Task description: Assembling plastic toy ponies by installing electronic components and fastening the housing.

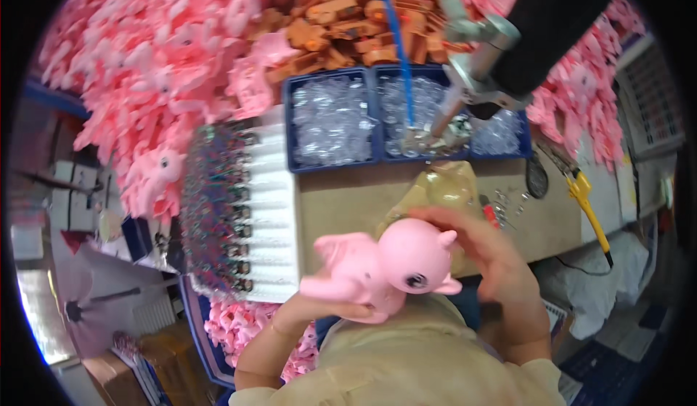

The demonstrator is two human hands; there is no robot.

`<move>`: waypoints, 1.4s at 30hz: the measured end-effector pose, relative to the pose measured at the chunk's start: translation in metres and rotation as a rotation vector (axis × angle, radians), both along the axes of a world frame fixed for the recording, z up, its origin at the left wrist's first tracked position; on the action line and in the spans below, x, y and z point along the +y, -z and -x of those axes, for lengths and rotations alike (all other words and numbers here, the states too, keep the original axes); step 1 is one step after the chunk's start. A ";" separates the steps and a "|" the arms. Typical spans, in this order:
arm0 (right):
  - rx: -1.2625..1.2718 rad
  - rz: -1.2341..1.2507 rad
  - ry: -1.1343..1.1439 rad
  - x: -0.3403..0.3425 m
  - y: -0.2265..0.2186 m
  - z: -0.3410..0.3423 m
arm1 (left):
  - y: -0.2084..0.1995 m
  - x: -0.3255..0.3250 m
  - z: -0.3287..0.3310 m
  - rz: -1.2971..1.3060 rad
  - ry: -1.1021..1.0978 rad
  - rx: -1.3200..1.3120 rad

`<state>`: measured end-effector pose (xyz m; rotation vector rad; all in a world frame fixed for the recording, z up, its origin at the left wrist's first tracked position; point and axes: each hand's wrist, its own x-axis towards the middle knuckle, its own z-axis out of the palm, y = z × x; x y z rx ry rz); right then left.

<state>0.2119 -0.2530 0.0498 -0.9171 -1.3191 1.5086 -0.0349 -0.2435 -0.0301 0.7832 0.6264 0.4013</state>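
— What are you holding?
— You've got a pink toy pony (385,264), soft-looking plastic, held above the bench edge close to your chest.
— How does it sit?
— It lies on its side: big round head with a dark eye to your right, legs and body pointing left.

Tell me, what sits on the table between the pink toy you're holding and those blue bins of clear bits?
In the head view, a crumpled yellowish plastic bag lies between the pink toy and the blue bins, on the brown tabletop.

Toy (392,264) between our hands, before table (348,203); bins (406,115) behind; rack (243,213) left; toy heap (160,65) far left.
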 end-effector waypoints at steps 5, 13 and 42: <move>-0.562 -0.392 -0.046 0.008 0.003 0.037 | 0.026 -0.014 0.016 0.341 -0.072 -0.324; -0.876 -0.203 -0.196 -0.007 0.019 0.006 | 0.004 -0.076 0.228 -0.013 0.153 0.641; -1.521 -0.834 0.941 0.252 0.061 -0.199 | -0.065 0.186 -0.013 -0.985 -0.039 0.839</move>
